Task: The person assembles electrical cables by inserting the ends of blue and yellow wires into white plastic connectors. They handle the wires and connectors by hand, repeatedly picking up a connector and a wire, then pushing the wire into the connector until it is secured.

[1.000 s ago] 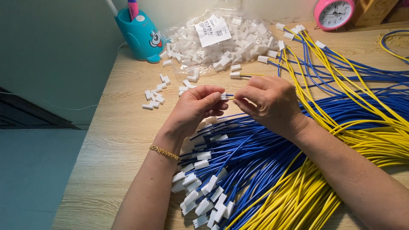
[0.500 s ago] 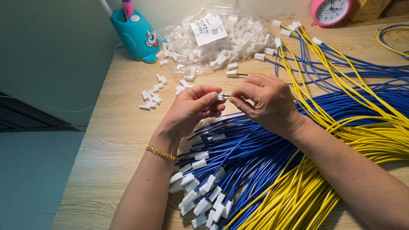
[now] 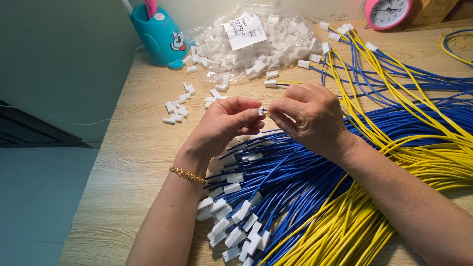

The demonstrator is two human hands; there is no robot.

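My left fingers (image 3: pixel 246 109) and right fingers (image 3: pixel 277 109) were pinched tip to tip on a small white plastic connector housing (image 3: pixel 262 111), drawn closer together than a second before, so the wire end looked nearly seated. My left hand (image 3: pixel 224 125) had barely shifted. Below them lay blue wires with white housings (image 3: pixel 246 197); beyond, loose white housings (image 3: pixel 180 106) on the wooden surface (image 3: pixel 123 162).
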